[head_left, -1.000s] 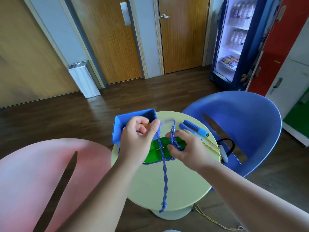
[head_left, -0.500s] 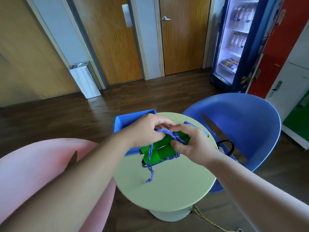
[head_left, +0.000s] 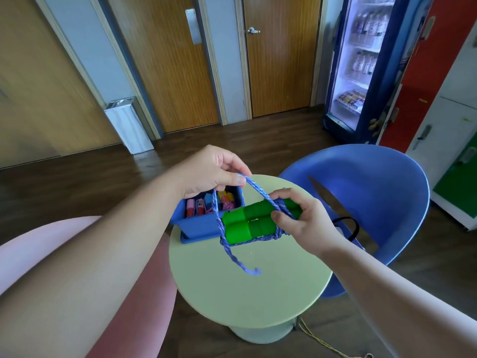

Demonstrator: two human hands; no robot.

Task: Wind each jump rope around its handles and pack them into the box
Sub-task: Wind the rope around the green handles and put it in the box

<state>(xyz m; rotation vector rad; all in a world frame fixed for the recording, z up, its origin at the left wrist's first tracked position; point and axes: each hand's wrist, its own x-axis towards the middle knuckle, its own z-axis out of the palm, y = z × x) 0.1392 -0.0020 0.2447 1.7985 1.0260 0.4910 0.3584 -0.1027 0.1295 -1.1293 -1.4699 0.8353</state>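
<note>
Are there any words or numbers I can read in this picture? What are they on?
None can be read.
Bottles and packets in the fridge: labels too blurred.
Packed handles in the blue box: markings too small.

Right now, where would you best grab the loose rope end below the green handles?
Pinch the rope end just above its curled tip, coming from the near side. It trails free there; the box blocks the far side, the right hand grips the handles and the left hand pinches the loop above.
</note>
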